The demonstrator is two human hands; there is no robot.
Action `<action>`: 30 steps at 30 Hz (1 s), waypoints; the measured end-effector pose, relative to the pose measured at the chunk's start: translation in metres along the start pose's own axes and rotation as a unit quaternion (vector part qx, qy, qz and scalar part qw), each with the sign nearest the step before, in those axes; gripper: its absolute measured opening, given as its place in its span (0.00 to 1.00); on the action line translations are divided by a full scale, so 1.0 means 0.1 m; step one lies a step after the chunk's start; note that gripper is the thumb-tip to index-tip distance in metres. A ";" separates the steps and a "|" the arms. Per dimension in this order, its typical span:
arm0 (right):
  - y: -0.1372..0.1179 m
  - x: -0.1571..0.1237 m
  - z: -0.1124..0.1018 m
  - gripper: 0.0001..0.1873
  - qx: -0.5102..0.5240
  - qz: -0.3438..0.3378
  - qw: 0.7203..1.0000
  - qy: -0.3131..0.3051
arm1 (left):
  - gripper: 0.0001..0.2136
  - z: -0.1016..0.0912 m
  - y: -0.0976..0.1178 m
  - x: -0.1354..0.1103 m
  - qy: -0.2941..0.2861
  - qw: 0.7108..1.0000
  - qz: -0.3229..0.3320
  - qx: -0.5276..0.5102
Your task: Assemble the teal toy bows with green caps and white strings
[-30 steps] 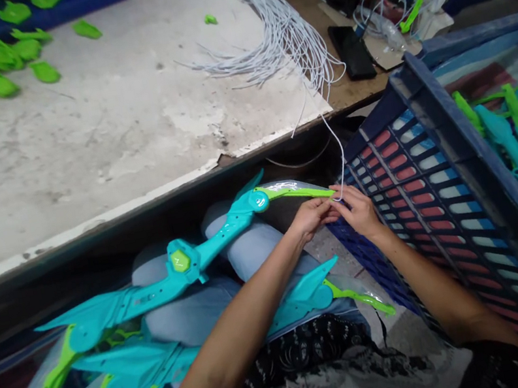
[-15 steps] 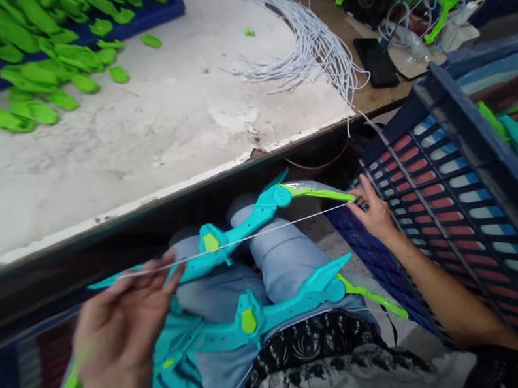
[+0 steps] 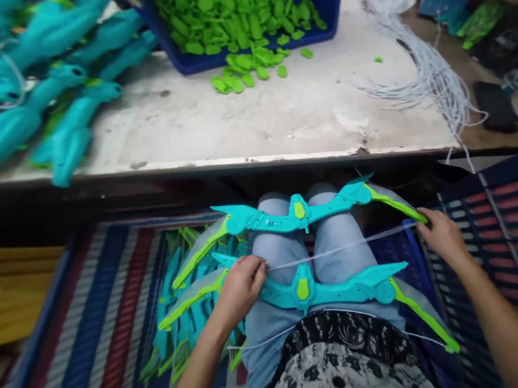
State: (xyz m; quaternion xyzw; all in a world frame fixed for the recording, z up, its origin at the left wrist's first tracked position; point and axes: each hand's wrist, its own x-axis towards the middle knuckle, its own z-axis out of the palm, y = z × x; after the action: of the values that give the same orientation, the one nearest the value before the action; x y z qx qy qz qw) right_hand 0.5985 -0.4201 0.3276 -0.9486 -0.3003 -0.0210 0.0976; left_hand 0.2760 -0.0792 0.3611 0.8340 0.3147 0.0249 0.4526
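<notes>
Two teal toy bows with lime-green limbs rest across my lap, the far toy bow (image 3: 336, 209) on my thighs and the near toy bow (image 3: 339, 292) against my waist. A white string (image 3: 342, 249) stretches between my hands, slightly blurred. My left hand (image 3: 242, 287) pinches one end of it above the near bow and hides part of that bow. At the right, the fingers of my right hand (image 3: 445, 237) are closed on the green tip of the far bow, where the string ends. The near bow's string lies along my waist.
On the white table (image 3: 140, 134) lie teal toy parts (image 3: 62, 88), a blue bin (image 3: 256, 55) of green pieces and a bundle of white strings (image 3: 438, 78). Several bows lie on a striped surface (image 3: 66, 345) at left. A dark plastic crate (image 3: 479, 236) stands at right.
The view has swung left, bringing in the teal parts and striped surface. My left hand has closed from loose fingers to a pinch on the string. The right hand stays at the far bow's tip.
</notes>
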 end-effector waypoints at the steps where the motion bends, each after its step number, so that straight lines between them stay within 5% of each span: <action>1: -0.05 0.04 -0.05 0.22 -0.031 -0.017 0.999 -0.009 | 0.14 -0.02 -0.01 -0.06 -0.006 1.000 -0.010 -0.007; 4: -0.49 0.21 -0.20 0.21 -0.029 -0.118 0.992 0.043 | 0.14 -0.10 0.01 -0.18 0.009 0.988 -0.072 -0.137; 6: -1.01 0.32 -0.20 0.21 0.052 -0.229 0.970 0.063 | 0.15 -0.11 0.05 -0.18 0.051 0.947 -0.118 -0.294; 10: -2.23 0.46 0.09 0.22 0.113 -0.427 0.896 -0.039 | 0.18 -0.03 0.24 -0.09 0.094 0.816 -0.160 -0.547; 14: -2.91 0.50 0.35 0.30 0.008 -0.442 0.892 -0.100 | 0.24 0.06 0.44 -0.07 0.074 0.767 -0.155 -0.619; 20: -2.73 0.75 0.25 0.31 0.015 -0.470 0.868 -0.161 | 0.18 0.01 0.55 -0.14 0.023 0.744 -0.134 -0.654; 27: -2.48 1.09 0.30 0.24 0.028 -0.447 0.871 -0.201 | 0.16 -0.56 0.34 -0.11 0.316 0.781 -0.097 -0.530; 30: -2.49 1.11 0.32 0.25 0.047 -0.448 0.870 -0.203 | 0.15 -0.84 0.17 0.06 0.380 0.801 -0.086 -0.454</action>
State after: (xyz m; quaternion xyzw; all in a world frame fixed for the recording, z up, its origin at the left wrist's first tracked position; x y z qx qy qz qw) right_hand 0.5462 -0.1519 0.3498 -0.6902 -0.7065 0.1449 0.0594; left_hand 0.2625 -0.0205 0.4223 0.4259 0.4850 0.4409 0.6236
